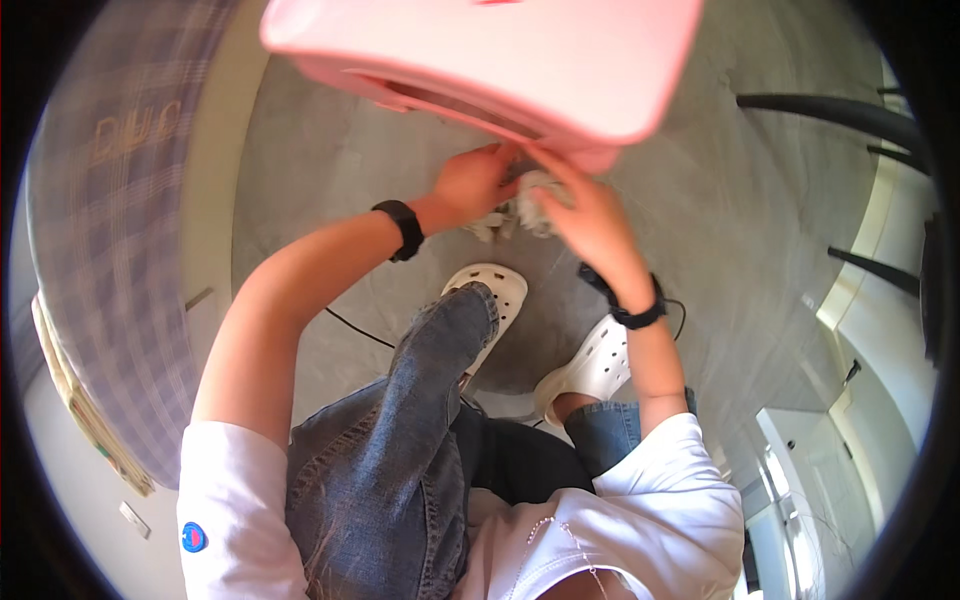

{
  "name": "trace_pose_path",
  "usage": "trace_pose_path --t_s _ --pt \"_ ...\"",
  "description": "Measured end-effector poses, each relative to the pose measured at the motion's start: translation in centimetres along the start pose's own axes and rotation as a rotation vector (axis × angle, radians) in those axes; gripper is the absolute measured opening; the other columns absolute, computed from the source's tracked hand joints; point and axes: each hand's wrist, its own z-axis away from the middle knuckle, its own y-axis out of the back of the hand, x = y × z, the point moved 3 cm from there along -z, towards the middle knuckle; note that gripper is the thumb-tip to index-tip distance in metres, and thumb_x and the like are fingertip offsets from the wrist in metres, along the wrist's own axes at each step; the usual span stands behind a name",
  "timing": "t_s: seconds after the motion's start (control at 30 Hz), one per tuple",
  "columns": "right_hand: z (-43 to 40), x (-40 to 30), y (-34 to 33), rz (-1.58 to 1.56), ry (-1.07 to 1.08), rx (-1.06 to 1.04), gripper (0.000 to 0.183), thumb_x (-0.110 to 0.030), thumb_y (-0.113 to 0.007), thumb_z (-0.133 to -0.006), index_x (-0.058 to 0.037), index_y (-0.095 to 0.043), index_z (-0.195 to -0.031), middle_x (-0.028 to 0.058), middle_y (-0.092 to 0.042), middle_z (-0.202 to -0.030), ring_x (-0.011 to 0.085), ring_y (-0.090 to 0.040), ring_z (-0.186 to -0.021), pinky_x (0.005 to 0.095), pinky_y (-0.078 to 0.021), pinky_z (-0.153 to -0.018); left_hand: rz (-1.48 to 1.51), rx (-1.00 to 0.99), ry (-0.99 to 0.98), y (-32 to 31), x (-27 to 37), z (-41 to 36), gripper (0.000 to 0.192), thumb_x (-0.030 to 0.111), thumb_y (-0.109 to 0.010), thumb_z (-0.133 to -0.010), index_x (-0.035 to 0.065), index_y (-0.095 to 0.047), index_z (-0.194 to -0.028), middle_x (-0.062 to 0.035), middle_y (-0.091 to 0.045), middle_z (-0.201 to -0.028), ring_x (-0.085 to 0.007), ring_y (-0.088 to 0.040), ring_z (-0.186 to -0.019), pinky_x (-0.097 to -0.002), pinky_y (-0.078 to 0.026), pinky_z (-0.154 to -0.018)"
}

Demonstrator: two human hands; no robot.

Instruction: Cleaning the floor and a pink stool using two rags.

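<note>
A pink plastic container (480, 67) with a long, narrow opening in its near side fills the top of the view. My left hand (472, 184), fingers bent, is at the container's lower edge; what its fingertips hold is hidden. From the other side my right hand (596, 210) reaches in, its index finger stretched to that same edge. Crumpled whitish material (536, 206), like tissue, shows between the hands, beside my right fingers. Whether it is gripped or lies on the floor is unclear, as this area is blurred. Black bands circle both wrists.
Grey floor (322, 165) lies under the hands. White clogs (495, 292) are on the feet, with a black cable (360, 330) near them. A plaid cloth-covered bed (127, 247) borders the left. Dark furniture legs (825, 112) jut in from the right.
</note>
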Motion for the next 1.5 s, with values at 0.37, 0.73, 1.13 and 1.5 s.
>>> trace_pose_path --t_s 0.37,0.73,1.13,1.5 --pt "-1.0 2.1 1.2 0.189 -0.165 0.250 0.036 -0.024 -0.054 -0.079 -0.0082 -0.046 -0.110 0.0195 -0.060 -0.091 0.0369 -0.057 -0.083 0.0413 -0.0449 -0.070 0.264 0.474 0.635 3.9 -11.0 2.8 0.036 0.035 -0.052 -0.079 0.0007 -0.060 -0.088 -0.0199 -0.061 -0.083 -0.0360 -0.057 -0.081 -0.0401 -0.044 -0.071" --pt "-5.5 6.5 -3.6 -0.436 -0.222 0.276 0.051 -0.025 -0.057 -0.075 -0.0022 -0.043 -0.119 0.0181 -0.055 -0.109 0.0285 -0.054 -0.101 0.0322 -0.0409 -0.083 0.636 0.712 0.475 9.5 -6.6 -7.0 0.032 0.028 -0.056 -0.078 -0.0018 -0.061 -0.089 -0.0124 -0.062 -0.075 -0.0185 -0.059 -0.064 -0.0303 -0.045 -0.059" --pt "-3.1 5.9 -6.7 -0.740 -0.229 0.616 0.047 -0.013 -0.054 -0.080 0.0047 -0.038 -0.121 0.0177 -0.049 -0.116 0.0257 -0.048 -0.107 0.0321 -0.0360 -0.090 1.024 0.193 0.491 4.8 -3.5 -5.8 0.030 0.020 -0.046 -0.082 0.0032 -0.057 -0.104 -0.0057 -0.060 -0.093 -0.0136 -0.057 -0.083 -0.0245 -0.044 -0.071" --pt "-1.9 8.1 -5.1 -0.311 -0.250 0.833 0.037 -0.011 -0.056 -0.079 0.0037 -0.043 -0.111 0.0166 -0.054 -0.098 0.0237 -0.053 -0.092 0.0313 -0.0398 -0.081 0.910 -0.226 0.235 3.0 -1.9 -4.4 0.051 0.008 -0.054 -0.078 0.0030 -0.039 -0.126 -0.0088 -0.049 -0.118 -0.0177 -0.047 -0.106 -0.0317 -0.037 -0.090"
